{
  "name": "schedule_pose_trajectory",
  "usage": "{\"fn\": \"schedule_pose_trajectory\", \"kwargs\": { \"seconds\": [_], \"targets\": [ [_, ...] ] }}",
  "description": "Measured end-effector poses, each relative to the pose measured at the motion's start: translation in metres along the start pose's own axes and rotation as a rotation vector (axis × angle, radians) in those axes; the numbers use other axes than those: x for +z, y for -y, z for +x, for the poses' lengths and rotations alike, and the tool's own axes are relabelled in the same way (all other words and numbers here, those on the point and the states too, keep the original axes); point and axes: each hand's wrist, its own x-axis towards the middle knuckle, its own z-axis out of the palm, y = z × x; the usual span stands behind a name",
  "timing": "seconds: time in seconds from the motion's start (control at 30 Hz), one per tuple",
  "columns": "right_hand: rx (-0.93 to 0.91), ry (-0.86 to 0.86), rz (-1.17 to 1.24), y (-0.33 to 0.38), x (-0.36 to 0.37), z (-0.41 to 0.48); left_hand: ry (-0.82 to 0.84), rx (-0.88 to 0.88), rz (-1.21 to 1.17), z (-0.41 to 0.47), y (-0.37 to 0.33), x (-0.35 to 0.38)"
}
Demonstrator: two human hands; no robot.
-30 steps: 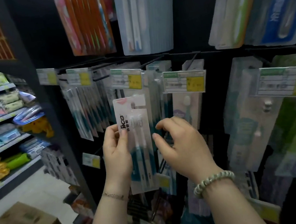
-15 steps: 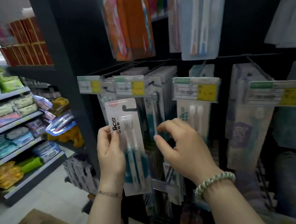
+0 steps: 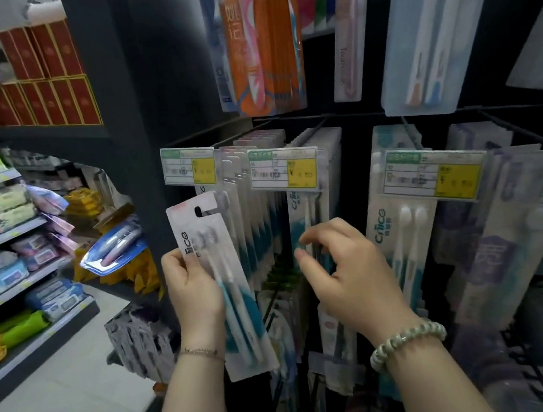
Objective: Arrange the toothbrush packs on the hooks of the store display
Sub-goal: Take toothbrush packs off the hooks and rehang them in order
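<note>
Left hand [image 3: 194, 293]: grips a toothbrush pack [image 3: 219, 281], tilted, off the hooks, just left of the hung packs [image 3: 257, 214].
Right hand [image 3: 348, 275]: fingers loosely curled, holding nothing, at the hung packs' fronts.
Price tag [image 3: 284, 168]: above.

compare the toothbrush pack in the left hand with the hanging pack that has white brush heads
The held pack is off the hooks, gripped by the left hand and tilted. The hanging pack hangs straight on the display, its top behind a price tag. The held pack's brush heads look grey, while the hanging pack's are white. Both hold two brushes and show the same brand lettering down the side.
</note>
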Motion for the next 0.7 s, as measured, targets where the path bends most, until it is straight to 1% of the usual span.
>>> {"fn": "schedule_pose_trajectory", "kwargs": {
  "seconds": [0.1, 0.23, 0.4, 0.6, 0.7],
  "targets": [
    [0.01, -0.007, -0.005, 0.002, 0.003, 0.001, -0.02, -0.025, -0.025, 0.007, -0.002, 0.007],
    [0.01, -0.008, -0.025, 0.003, 0.005, 0.001, -0.057, -0.013, -0.056, 0.016, -0.012, 0.02],
    [-0.004, 0.007, -0.07, 0.003, 0.006, -0.001, -0.034, 0.12, -0.137, 0.028, -0.021, 0.03],
    [-0.024, 0.009, -0.092, 0.002, 0.004, -0.002, 0.088, 0.261, -0.031, 0.029, -0.012, 0.033],
    [-0.021, -0.003, -0.1, 0.0, 0.003, -0.004, 0.118, 0.324, 0.009, 0.031, -0.006, 0.033]
  ]
}}
